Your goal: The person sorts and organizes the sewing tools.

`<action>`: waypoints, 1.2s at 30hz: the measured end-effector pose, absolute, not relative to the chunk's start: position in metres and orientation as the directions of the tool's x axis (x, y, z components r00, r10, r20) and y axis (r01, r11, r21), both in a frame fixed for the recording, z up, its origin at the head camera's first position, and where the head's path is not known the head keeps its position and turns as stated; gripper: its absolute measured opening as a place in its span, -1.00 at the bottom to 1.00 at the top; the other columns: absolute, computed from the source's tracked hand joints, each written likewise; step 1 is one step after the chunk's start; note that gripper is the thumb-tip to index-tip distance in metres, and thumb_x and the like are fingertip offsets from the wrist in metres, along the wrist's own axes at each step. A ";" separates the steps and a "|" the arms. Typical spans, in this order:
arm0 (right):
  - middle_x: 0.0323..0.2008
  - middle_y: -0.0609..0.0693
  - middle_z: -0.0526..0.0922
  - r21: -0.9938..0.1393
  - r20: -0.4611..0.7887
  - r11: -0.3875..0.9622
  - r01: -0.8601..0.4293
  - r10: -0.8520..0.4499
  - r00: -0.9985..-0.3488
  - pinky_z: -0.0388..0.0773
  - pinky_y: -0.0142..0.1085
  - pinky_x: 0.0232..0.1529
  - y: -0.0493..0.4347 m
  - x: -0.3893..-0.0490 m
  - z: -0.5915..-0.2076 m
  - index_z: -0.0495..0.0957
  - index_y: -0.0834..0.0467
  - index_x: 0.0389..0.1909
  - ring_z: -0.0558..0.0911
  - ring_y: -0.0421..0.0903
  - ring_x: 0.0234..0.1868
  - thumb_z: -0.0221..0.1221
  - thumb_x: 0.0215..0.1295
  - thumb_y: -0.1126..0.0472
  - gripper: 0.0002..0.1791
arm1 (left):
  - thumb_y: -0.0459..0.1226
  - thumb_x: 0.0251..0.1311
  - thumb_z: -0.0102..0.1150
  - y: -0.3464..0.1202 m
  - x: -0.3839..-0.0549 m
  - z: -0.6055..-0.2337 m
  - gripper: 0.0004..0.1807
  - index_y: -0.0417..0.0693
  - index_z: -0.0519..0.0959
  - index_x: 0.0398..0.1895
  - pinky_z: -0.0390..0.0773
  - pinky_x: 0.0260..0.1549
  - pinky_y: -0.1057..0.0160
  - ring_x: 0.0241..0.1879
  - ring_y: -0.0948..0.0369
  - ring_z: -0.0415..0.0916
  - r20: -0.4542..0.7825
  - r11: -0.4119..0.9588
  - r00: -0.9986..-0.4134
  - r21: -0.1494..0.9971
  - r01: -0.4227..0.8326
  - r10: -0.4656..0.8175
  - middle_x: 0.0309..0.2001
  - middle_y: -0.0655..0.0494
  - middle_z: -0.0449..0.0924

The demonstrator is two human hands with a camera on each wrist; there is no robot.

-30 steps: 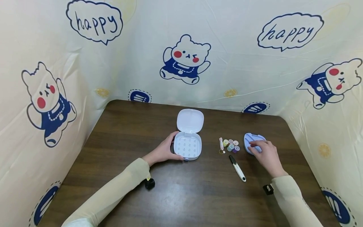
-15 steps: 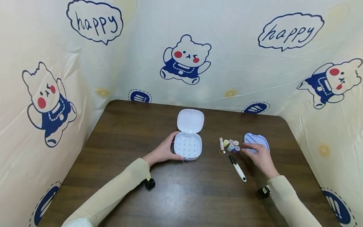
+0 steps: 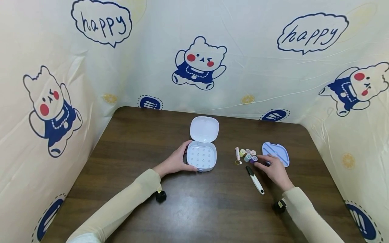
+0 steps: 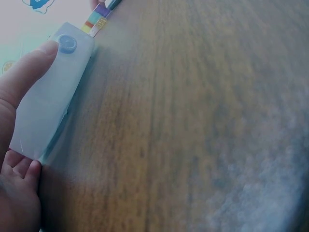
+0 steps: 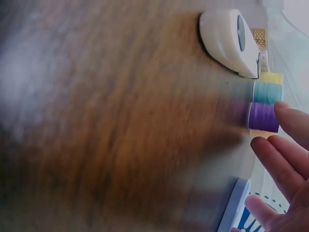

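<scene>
My left hand point(image 3: 177, 161) grips the left side of an open white plastic box point(image 3: 201, 156), its thumb at the front beside the round latch point(image 4: 67, 43). Rows of small pegs stand inside the box. To the right, my right hand point(image 3: 275, 170) is at the small cluster of thread spools, nearest the purple spool point(image 5: 263, 117). The thumb tip overlaps that spool's edge in the right wrist view, and the other fingers are extended and apart below it. A teal spool point(image 5: 267, 92) stands beside the purple one. The box lid point(image 3: 204, 129) lies tipped back.
Behind the right hand lies a light blue tray point(image 3: 278, 152). A white-handled tool with a black end point(image 3: 255, 180) lies in front of the spools. A pink strip-like item point(image 3: 237, 153) and a gold thimble point(image 5: 260, 37) are on the spools' left. A printed curtain surrounds the brown table point(image 3: 146, 135).
My right hand has moved left and slightly forward from the light blue tray to the purple spool, uncovering the tray. The left hand has stayed on the box.
</scene>
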State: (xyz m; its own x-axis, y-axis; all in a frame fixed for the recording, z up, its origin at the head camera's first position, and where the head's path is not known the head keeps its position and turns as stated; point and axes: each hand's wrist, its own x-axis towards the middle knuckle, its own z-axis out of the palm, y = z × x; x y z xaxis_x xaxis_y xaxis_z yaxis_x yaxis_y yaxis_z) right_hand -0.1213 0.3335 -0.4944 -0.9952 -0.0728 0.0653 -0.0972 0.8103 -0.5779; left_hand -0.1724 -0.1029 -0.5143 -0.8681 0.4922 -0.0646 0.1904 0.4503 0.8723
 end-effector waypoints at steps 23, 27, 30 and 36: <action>0.00 0.26 0.73 -0.561 0.061 0.824 -0.079 -0.054 -0.997 0.49 0.15 0.08 0.326 -0.124 -0.496 0.71 0.25 0.11 0.63 0.25 0.05 0.40 0.35 0.13 -0.61 | 0.01 -0.13 0.72 -0.103 -0.171 -0.515 0.35 0.02 -0.01 0.66 0.25 0.46 -0.04 0.46 0.07 0.26 -0.077 0.456 -0.870 0.872 0.178 0.486 0.56 -0.01 0.16; 0.00 0.26 0.73 -0.567 0.052 0.821 -0.067 -0.045 -0.998 0.48 0.16 0.09 0.325 -0.124 -0.496 0.71 0.24 0.11 0.63 0.25 0.05 0.39 0.35 0.12 -0.61 | 0.02 -0.14 0.72 -0.103 -0.171 -0.515 0.36 0.02 -0.01 0.66 0.25 0.46 -0.03 0.46 0.07 0.26 -0.077 0.456 -0.870 0.872 0.178 0.487 0.56 -0.01 0.16; -0.02 0.25 0.74 -0.568 0.048 0.820 -0.065 -0.046 -0.998 0.48 0.15 0.07 0.324 -0.123 -0.495 0.71 0.25 0.11 0.63 0.23 0.04 0.39 0.36 0.12 -0.61 | 0.01 -0.13 0.73 -0.102 -0.171 -0.514 0.36 0.02 -0.02 0.66 0.24 0.47 -0.03 0.46 0.07 0.26 -0.079 0.455 -0.869 0.873 0.176 0.488 0.56 -0.01 0.16; -0.05 0.23 0.75 -0.569 0.053 0.820 -0.066 -0.044 -0.998 0.49 0.14 0.06 0.324 -0.123 -0.496 0.71 0.25 0.10 0.64 0.22 0.02 0.38 0.37 0.13 -0.63 | 0.01 -0.13 0.72 -0.103 -0.172 -0.515 0.36 0.04 -0.02 0.66 0.24 0.47 -0.02 0.46 0.08 0.26 -0.082 0.460 -0.870 0.870 0.176 0.486 0.56 0.00 0.16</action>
